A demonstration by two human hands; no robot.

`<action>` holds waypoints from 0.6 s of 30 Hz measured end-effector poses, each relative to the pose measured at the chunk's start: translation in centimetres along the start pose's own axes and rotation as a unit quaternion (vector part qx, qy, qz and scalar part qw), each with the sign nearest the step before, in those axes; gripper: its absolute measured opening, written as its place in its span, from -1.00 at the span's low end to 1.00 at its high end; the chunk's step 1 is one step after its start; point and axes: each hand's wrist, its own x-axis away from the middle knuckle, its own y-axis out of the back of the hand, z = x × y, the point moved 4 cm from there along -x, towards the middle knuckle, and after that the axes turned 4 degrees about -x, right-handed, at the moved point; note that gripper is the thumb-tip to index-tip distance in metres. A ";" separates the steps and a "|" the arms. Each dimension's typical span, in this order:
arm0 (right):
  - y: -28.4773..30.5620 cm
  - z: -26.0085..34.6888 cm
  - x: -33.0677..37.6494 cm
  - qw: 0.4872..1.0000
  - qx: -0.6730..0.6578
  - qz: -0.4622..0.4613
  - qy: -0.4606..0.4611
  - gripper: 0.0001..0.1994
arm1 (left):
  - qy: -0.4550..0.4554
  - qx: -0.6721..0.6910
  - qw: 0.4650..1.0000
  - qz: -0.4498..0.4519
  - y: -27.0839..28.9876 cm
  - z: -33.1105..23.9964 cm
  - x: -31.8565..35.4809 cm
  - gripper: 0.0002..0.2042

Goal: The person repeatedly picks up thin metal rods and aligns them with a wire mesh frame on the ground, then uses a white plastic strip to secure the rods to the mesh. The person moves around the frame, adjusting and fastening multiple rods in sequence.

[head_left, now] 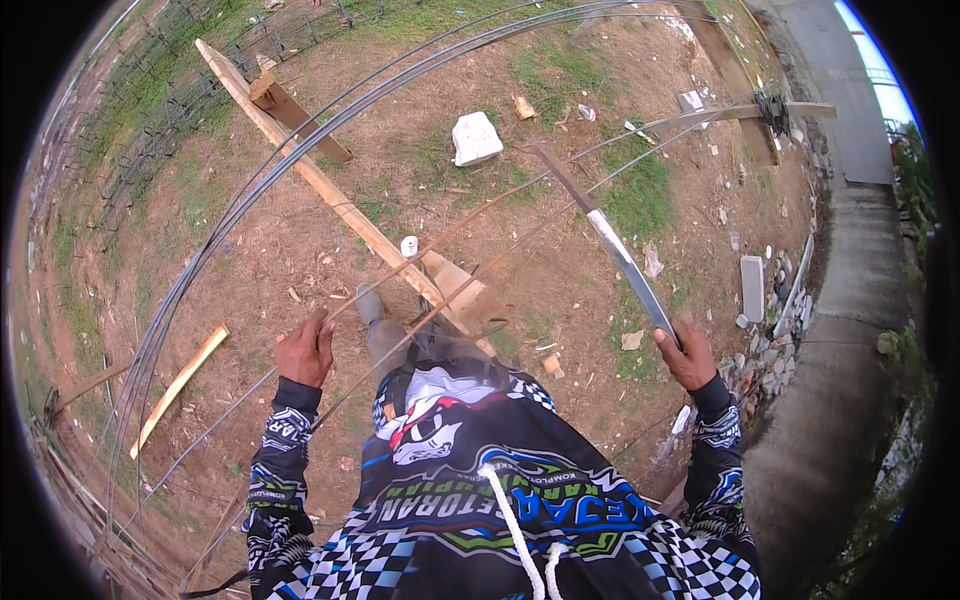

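My left hand (306,352) is closed around a thin steel rod (400,268), with fingers and thumb pressed together at its near side. The rod runs from the lower left past the hand to the far right. A second rod (400,345) lies roughly parallel, nearer to my body. In my right hand (687,356) is the near end of a long, slightly bent metal bar (625,262). Its near part is silvery and its far part brown. The bar points away and to the left, its far end close to the rods; I cannot tell whether they touch.
A long wooden beam (325,195) on short supports crosses under the rods. Several long steel bars (215,225) curve along the left. A white block (476,139), a yellowish plank (180,390) and rubble (765,375) lie on the ground. A concrete strip (850,290) borders the right.
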 end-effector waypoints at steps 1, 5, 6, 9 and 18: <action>-1.1 -0.1 0.9 0.988 -0.142 0.016 -0.053 -0.65 | 0.003 -0.008 1.000 0.000 0.1 -0.3 -0.3 -0.86; -5.1 0.7 2.8 0.917 -0.382 0.034 -0.108 -0.68 | -0.025 -0.023 0.999 -0.038 1.9 0.1 -0.3 -0.90; -5.3 0.8 2.9 0.916 -0.382 0.033 -0.120 -0.69 | -0.026 -0.027 0.999 -0.037 1.6 0.2 -0.5 -0.88; -7.4 -0.2 3.1 0.920 -0.368 0.013 -0.134 -0.68 | -0.017 -0.035 0.999 -0.011 0.7 0.5 -1.0 -0.83; -11.3 -2.4 4.1 0.859 -0.479 -0.023 -0.180 -0.64 | 0.119 0.328 0.850 0.395 -1.3 4.1 -4.4 -0.54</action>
